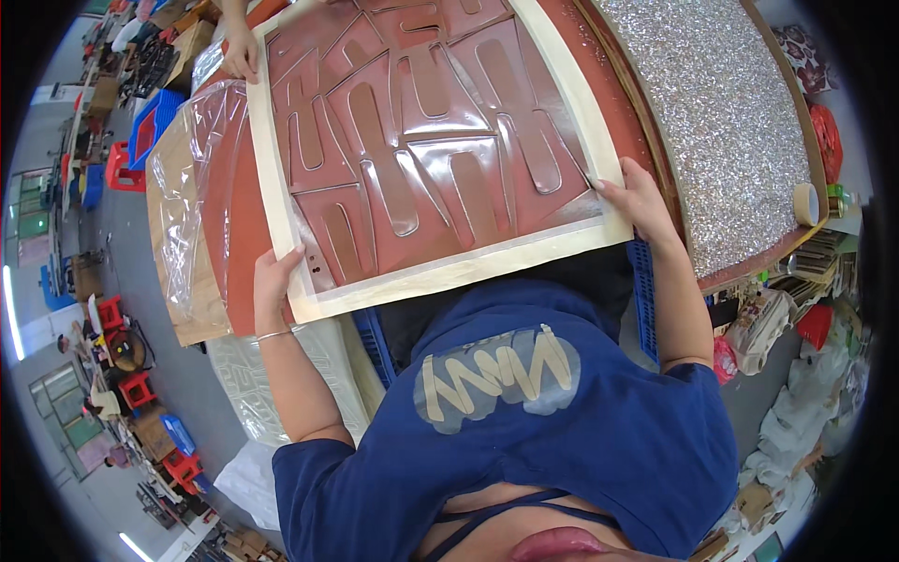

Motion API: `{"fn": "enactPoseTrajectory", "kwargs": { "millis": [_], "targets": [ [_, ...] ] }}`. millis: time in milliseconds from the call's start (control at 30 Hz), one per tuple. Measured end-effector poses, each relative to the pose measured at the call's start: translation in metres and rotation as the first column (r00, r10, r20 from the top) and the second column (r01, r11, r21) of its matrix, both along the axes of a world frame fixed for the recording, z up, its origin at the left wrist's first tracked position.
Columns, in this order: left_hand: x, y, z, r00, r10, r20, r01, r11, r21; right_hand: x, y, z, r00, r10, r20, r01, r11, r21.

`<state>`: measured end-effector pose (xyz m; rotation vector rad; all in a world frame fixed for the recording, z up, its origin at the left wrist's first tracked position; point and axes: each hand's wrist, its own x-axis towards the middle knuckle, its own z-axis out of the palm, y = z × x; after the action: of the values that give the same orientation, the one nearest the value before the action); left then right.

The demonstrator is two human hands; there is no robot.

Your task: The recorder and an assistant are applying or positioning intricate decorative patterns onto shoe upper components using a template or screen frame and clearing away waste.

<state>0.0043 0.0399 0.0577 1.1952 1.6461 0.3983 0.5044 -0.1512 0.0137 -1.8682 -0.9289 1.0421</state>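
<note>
Red-brown sheet: a large panel (421, 140) with a cream border and raised slot-shaped pieces under clear film; I see it lying flat on the surface (239, 244), its near edge just in front of my chest.
Left hand: my left hand (273, 286) pinches the panel's near left corner, thumb on top and fingers curled under the cream edge; a thin bracelet sits on the wrist.
Right hand: my right hand (637, 197) lies on the panel's near right corner, fingers pressed together and laid flat on the border, fingertips toward the film.
Other person: a second hand (242, 54) rests on the far left corner of the same panel.
Loose film: crumpled clear plastic (192, 169) hangs off the left side, touching the panel's edge.
Right side: a glittery silver sheet (726, 122) lies beside the panel, a roll of tape (805, 203) at its near right edge.
Below: a blue crate (644, 290) shows just under my right forearm.
</note>
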Motion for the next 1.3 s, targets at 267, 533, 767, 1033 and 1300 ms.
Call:
{"fn": "enactPoseTrajectory", "kwargs": {
  "millis": [267,533,767,1033,1300],
  "targets": [
    [0.002,0.001,-0.005,0.999,0.025,0.022,-0.025,1.0,0.007,-0.015,0.011,0.04,0.817,0.199,0.541,-0.03,0.952,-0.305],
    [-0.001,0.0,-0.007,0.997,0.041,0.072,-0.042,0.999,0.019,-0.035,0.019,0.029,0.208,0.306,0.929,-0.53,0.834,-0.156],
    [-0.009,-0.002,-0.011,0.999,0.027,0.027,-0.028,0.999,0.026,-0.052,0.052,0.071,0.306,0.656,0.69,-0.677,0.659,-0.327],
    [-0.001,-0.003,-0.004,0.997,0.056,0.06,-0.058,0.998,0.034,-0.178,0.12,0.024,0.29,0.362,0.886,-0.812,0.584,0.028],
    [-0.003,-0.002,-0.004,0.998,0.035,0.058,-0.035,0.999,0.002,-0.254,0.132,0.008,0.228,0.471,0.852,-0.929,0.366,0.046]
  ]
}}
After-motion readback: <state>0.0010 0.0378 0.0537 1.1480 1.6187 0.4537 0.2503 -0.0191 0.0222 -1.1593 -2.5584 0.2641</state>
